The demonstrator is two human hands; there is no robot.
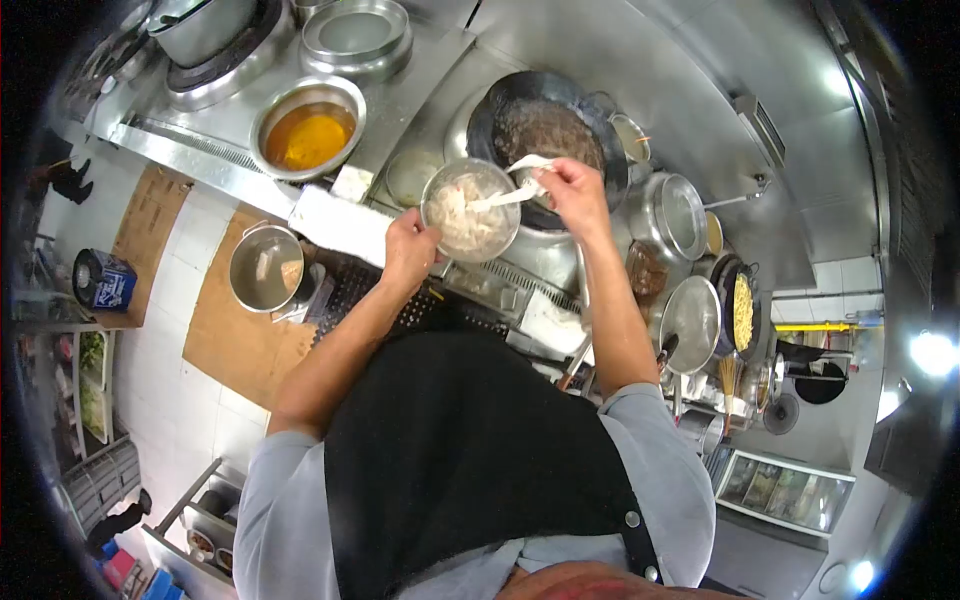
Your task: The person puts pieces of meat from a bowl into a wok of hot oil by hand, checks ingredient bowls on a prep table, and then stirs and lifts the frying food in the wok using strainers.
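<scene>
My left hand [408, 250] grips the side of a round bowl [507, 236], fingers at its lower left edge. Inside the bowl lie pale, wet-looking strips of food [455, 212], too blurred to tell their kind. My right hand [577, 197] pinches one pale strip [530, 163] that hangs between the bowl and the near edge of a large black wok [486, 110]. Part of that strip stretches back over the bowl's rim. The wok sits on the range just beyond both hands, with a dark, glossy surface inside, partly hidden by my right hand.
A steel bowl [262, 125] of yellow-orange liquid stands on the left counter. White cloths [345, 228] lie along the range's front edge. Metal pots [690, 215] and a dark pan of yellow food [743, 312] line the right. A deep pot [240, 268] stands lower left.
</scene>
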